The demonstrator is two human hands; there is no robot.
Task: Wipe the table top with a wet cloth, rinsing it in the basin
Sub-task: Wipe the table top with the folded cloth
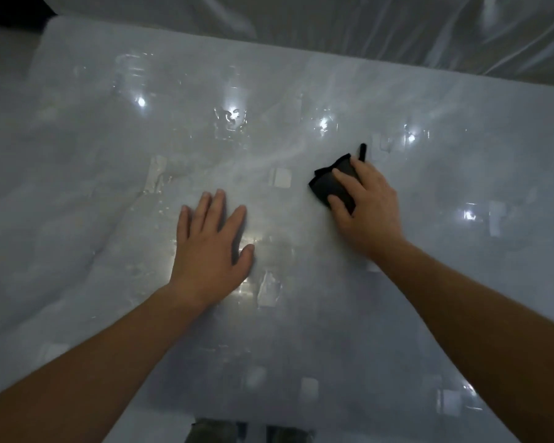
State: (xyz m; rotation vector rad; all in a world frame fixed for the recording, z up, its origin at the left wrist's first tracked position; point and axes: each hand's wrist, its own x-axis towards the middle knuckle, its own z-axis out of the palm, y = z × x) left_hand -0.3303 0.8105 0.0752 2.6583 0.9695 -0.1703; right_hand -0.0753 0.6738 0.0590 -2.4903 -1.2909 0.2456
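The right hand (370, 203) presses a folded dark cloth (333, 185) flat against the tabletop (109, 139), right of its middle and well short of the far edge; its fingers (344, 177) are spread over the cloth, pinning rather than clenching it. The left hand (211, 241) lies open and flat on the bare surface near the middle, grasping nothing. Wiping looks to be under way: faint smeared streaks and wet-looking patches cross the middle, though glare makes it hard to say which areas are done. No basin is in view, so rinsing would mean leaving this spot.
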